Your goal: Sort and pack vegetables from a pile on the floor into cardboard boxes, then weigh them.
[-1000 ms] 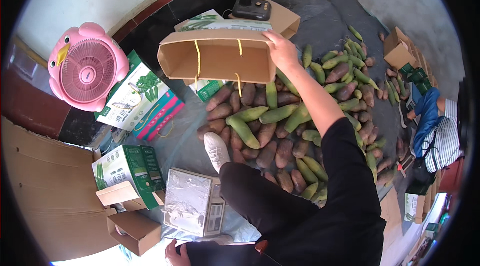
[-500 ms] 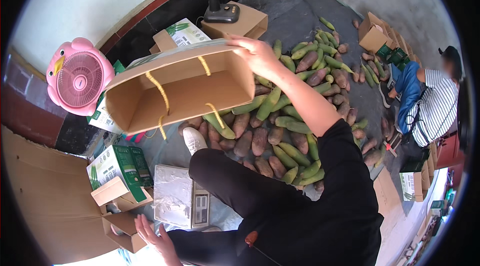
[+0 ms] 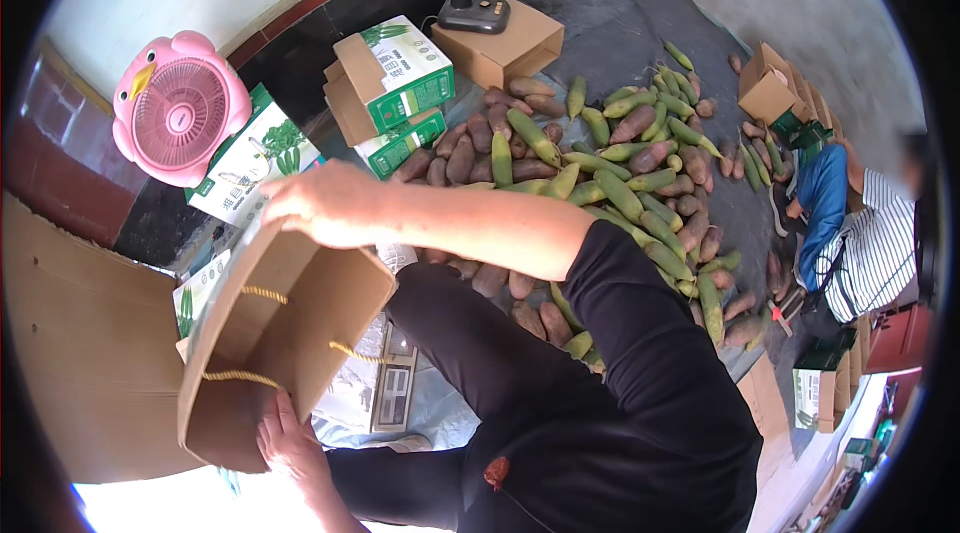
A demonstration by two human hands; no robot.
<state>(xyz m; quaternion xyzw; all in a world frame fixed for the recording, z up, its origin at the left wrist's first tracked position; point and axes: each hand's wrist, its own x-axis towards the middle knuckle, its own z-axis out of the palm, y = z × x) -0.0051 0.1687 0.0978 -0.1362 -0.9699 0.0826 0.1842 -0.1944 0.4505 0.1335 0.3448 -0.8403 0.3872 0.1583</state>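
An open cardboard box (image 3: pixel 330 298) with yellow rope handles is held tilted above my lap, its brown inside facing me. My right hand (image 3: pixel 320 201) reaches across and is closed on the upper rim. Lower down, my left hand (image 3: pixel 293 438) rests its fingers against the box's near wall, by one rope handle. Behind the box, a white weighing scale (image 3: pixel 397 388) shows only in part. Beyond my bent leg spreads a large pile of green and reddish-brown root vegetables (image 3: pixel 625 193), perhaps radishes.
A pink bird-shaped fan (image 3: pixel 180 113) stands at the left, near printed boxes (image 3: pixel 410 98). A black fan (image 3: pixel 475 8) sits on a brown carton (image 3: pixel 515 38). A large cardboard sheet (image 3: pixel 85 353) is at far left. Another person (image 3: pixel 860 233) sits at right.
The box has swung left and down and turned more upright, carried by my right hand. My left hand has moved up and now touches it. The view has shifted slightly.
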